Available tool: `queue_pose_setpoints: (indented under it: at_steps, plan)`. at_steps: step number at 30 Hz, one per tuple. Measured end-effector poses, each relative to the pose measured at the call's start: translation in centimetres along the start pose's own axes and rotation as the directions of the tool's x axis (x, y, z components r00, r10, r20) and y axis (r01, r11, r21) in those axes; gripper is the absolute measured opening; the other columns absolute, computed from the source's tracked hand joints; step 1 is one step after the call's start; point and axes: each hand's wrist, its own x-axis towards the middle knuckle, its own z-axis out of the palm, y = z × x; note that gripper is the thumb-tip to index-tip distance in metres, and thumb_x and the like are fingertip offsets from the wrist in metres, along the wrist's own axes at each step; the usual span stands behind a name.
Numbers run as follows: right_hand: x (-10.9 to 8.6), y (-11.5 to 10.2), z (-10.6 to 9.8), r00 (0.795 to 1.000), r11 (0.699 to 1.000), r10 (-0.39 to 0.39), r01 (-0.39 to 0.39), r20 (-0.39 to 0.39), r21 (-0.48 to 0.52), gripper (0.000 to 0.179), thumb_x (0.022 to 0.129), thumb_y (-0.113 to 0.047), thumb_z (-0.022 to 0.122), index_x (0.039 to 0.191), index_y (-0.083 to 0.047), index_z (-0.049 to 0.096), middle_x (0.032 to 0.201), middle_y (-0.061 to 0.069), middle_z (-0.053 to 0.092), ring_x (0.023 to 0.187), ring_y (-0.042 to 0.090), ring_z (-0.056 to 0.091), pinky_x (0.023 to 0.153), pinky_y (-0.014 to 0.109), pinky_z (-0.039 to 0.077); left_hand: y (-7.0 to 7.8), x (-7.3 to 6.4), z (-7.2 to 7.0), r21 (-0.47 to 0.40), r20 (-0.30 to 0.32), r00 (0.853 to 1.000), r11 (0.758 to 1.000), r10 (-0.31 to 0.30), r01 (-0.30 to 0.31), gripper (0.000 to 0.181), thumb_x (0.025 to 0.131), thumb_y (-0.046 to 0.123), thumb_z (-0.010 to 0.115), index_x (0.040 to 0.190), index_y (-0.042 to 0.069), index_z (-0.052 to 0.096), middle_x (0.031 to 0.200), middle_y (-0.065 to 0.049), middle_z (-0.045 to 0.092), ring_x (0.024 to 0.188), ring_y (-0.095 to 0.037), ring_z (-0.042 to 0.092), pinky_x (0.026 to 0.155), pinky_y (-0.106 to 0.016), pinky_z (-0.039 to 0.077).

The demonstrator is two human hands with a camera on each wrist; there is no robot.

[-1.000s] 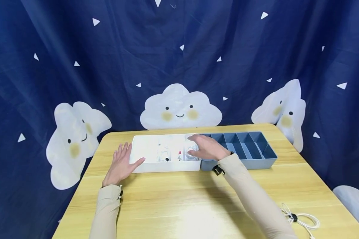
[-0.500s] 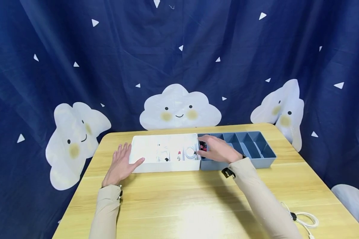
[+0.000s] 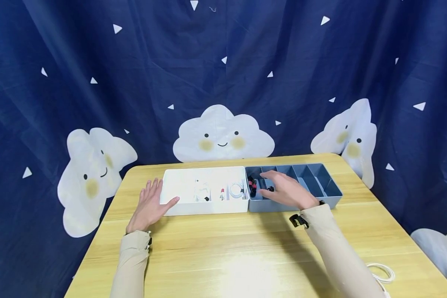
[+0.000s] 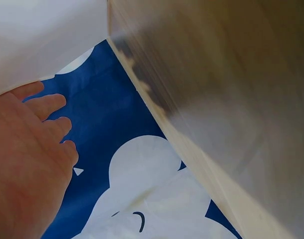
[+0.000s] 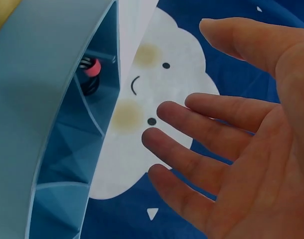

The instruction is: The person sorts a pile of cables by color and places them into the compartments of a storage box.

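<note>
My left hand (image 3: 149,209) is against the left end of a white divided box (image 3: 205,208), thumb along its front corner and fingers extended. In the left wrist view, the fingers (image 4: 47,105) lie beside the box's wall. A coiled white cable (image 3: 236,190) lies in the box's rightmost compartment. My right hand (image 3: 288,191) hovers over a blue-grey divided box (image 3: 294,205), fingers spread and holding nothing. A black cable with red parts (image 3: 252,187) sits in that box's leftmost compartment. Part of a small black item (image 3: 270,188) shows beside the right thumb.
The two boxes stand end to end near the back of the wooden table (image 3: 208,248). A white cable with a black tip (image 3: 206,198) and a small red-and-white item (image 3: 222,193) lie in the white box. Another white cable (image 3: 385,271) lies at the front right, partly behind the right sleeve.
My right hand has moved right, from over the white box's right end to over the blue-grey box, uncovering the coiled white cable and the black-and-red cable. The left hand stays put.
</note>
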Motion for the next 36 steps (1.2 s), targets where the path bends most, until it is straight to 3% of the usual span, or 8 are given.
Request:
queue_pose_setpoints:
  at_steps: [8, 17, 25, 36]
  plan:
    - [-1.4, 1.5, -0.3, 1.0, 1.0, 0.008, -0.008, -0.017, -0.001, 0.065, 0.099, -0.04, 0.068, 0.15, -0.004, 0.052, 0.155, 0.018, 0.053, 0.147, 0.041, 0.046, 0.116, 0.062, 0.043, -0.2, 0.1, -0.3, 0.017, 0.005, 1.0, 1.0, -0.007, 0.007, 0.114, 0.092, 0.081, 0.046, 0.166, 0.002, 0.009, 0.173, -0.026, 0.006, 0.161, -0.048, -0.001, 0.127, -0.069, 0.003]
    - [-3.2, 2.9, -0.5, 0.998, 0.999, 0.033, -0.033, -0.047, -0.005, 0.063, 0.099, -0.039, 0.068, 0.149, -0.004, 0.053, 0.152, 0.018, 0.056, 0.14, 0.042, 0.053, 0.111, 0.062, 0.047, 0.0, 0.1, -0.1, 0.011, -0.003, 1.0, 1.0, -0.001, 0.002, 0.115, 0.092, 0.082, 0.046, 0.165, 0.001, 0.012, 0.173, -0.026, 0.009, 0.161, -0.048, 0.0, 0.127, -0.069, 0.004]
    - [-4.8, 4.3, -0.7, 0.996, 1.0, -0.003, 0.003, -0.084, 0.005, 0.061, 0.1, -0.034, 0.068, 0.147, 0.001, 0.054, 0.149, 0.023, 0.058, 0.138, 0.044, 0.054, 0.109, 0.062, 0.048, 0.1, -0.2, -0.1, 0.006, -0.013, 1.0, 1.0, -0.001, 0.001, 0.113, 0.092, 0.08, 0.048, 0.165, 0.0, 0.014, 0.172, -0.027, 0.011, 0.16, -0.049, 0.002, 0.127, -0.069, 0.005]
    - [-7.0, 5.6, -0.8, 0.995, 0.998, 0.065, -0.064, -0.074, 0.025, 0.061, 0.101, -0.036, 0.067, 0.147, 0.0, 0.054, 0.15, 0.024, 0.057, 0.137, 0.045, 0.055, 0.107, 0.063, 0.049, 0.1, -0.1, -0.1, -0.009, -0.014, 1.0, 1.0, 0.0, 0.0, 0.115, 0.091, 0.081, 0.049, 0.165, 0.0, 0.015, 0.172, -0.027, 0.012, 0.161, -0.048, 0.0, 0.128, -0.069, 0.003]
